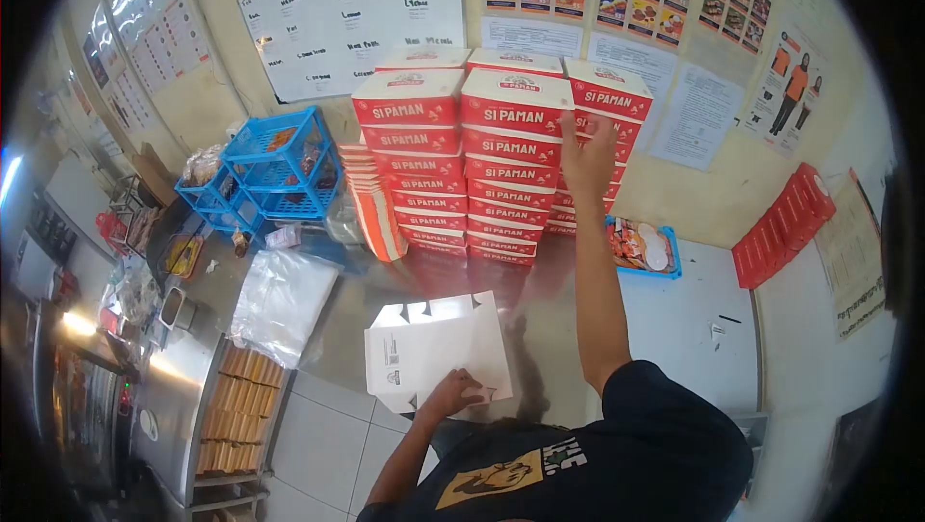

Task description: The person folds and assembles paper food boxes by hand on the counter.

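Note:
A flat white box blank (438,344) with cut tabs along its edges and small print on its left side lies on the steel counter. My left hand (453,394) rests on its near edge, fingers spread over the card. My right arm reaches forward, and my right hand (588,158) is raised with fingers apart at the right side of the front stack of red and white "Si Paman" boxes (511,148). Whether its fingertips touch a box, I cannot tell. More stacks of these boxes (412,142) stand beside and behind.
Left of the stacks are nested orange-and-white cartons (371,204), blue plastic racks (279,166) and clear plastic bags (279,300). At right, a blue tray of packets (644,247) sits near a leaning row of red boxes (785,223). A whiteboard (356,16) hangs on the wall.

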The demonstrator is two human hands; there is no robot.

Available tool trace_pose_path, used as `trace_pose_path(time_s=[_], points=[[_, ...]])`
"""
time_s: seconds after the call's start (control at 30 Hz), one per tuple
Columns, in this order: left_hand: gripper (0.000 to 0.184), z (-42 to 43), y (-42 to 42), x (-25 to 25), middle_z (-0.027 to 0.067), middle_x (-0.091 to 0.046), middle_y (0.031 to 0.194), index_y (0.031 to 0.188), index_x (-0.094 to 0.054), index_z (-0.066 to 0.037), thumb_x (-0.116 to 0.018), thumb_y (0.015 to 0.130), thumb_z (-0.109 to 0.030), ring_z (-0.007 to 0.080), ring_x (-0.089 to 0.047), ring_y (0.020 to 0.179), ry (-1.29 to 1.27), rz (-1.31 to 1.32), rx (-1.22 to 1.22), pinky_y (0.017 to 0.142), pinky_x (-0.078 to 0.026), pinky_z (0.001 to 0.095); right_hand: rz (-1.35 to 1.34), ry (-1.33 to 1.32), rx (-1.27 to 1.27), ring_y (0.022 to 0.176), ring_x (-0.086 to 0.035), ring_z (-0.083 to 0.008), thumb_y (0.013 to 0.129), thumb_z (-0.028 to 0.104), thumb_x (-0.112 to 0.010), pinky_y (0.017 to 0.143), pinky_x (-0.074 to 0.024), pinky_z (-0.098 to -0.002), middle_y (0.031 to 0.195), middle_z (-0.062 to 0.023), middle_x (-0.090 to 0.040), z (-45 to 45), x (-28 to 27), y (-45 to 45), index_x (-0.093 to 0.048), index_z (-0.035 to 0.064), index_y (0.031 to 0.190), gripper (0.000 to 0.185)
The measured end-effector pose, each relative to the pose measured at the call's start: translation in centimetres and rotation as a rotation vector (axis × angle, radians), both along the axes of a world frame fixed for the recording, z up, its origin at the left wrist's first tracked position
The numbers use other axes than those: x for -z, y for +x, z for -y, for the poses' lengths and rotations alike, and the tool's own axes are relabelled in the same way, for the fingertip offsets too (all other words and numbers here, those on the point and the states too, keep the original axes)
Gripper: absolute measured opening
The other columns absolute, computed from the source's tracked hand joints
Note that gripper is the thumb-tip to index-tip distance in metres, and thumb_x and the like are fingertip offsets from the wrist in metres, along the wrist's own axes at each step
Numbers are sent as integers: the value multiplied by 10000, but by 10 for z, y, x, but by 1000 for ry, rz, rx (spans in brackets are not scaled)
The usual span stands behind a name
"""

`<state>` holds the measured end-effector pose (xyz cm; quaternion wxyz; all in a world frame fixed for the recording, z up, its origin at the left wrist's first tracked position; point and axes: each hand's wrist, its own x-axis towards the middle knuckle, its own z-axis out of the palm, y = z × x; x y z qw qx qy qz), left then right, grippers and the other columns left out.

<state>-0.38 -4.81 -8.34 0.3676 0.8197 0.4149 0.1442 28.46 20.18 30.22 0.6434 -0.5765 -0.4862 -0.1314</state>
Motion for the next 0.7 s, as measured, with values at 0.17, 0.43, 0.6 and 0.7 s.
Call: trace_pose_path(time_s=[0.17,0.43,0.6,0.7], points=[[407,6,-8,-46,118,-627,1172,1132,-734,-120,-788,792,-338,337,-543,1155,71,-51,-26,1042,-427,439,22,-369,-462,786,-578,-223,931,221,-662,694,-447,-360,850,-89,-597,91,121,-17,-601,46,997,197],[122,2,-14,-36,139,-656,996,925,-681,-52,-601,876,-131,332,-599,1054,332,-198,225,948,-479,423,599,-1208,-1069,1150,-554,-355,784,419,-809,1020,-457,-468,1352,-185,-480,256,312,-13,-576,110,1356,690],[163,-3,-12,-4,188,-671,903,924,-626,-55,-513,940,-171,390,-649,885,260,-279,-201,776,-513,507,593,-1230,-987,1183,-549,-371,881,313,-705,1010,-468,-450,1366,-127,-522,272,323,-19,-668,136,1246,407],[252,-15,-15,-25,199,-687,879,931,-628,-65,-520,989,-285,404,-656,867,154,-264,-313,786,-510,523,403,-937,-1003,1042,-594,-354,911,193,-588,922,-493,-453,1074,-136,-629,264,356,-13,-692,108,1071,209]])
